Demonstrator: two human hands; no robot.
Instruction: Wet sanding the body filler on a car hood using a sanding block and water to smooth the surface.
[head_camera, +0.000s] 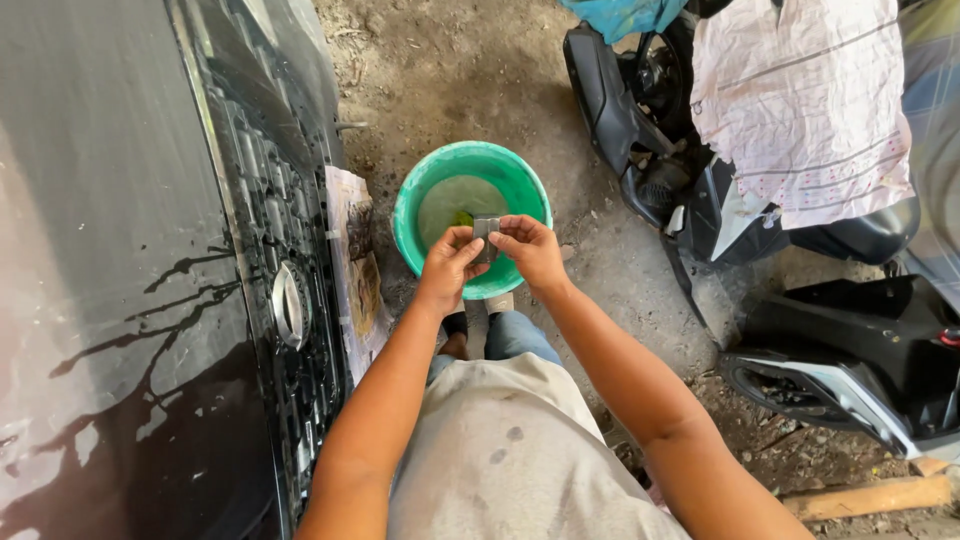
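— Over the bucket (415, 205), look: both hands are pinched on one small grey pad (486, 229). Left hand (447, 268) is closed on its lower edge, right hand (530, 250) curled on the top corner, fingers shut tight.

— How far along would you say?

— Partway, I'd judge. The hood (110, 300) beside the person is dull and streaked with wet runs, so some has been rubbed; the lower dark patch looks untouched. The pad is held above the cloudy water, not on the panel.

— Count it up for me.

— One bucket, green, one pad, something small and yellowish floating in the water. One car front with its grille (275, 290), paper (355, 270) masked along it. Two scooters (850, 350) on the right, one under a pale cloth (800, 100). One wood plank (870, 495) on the dirt.
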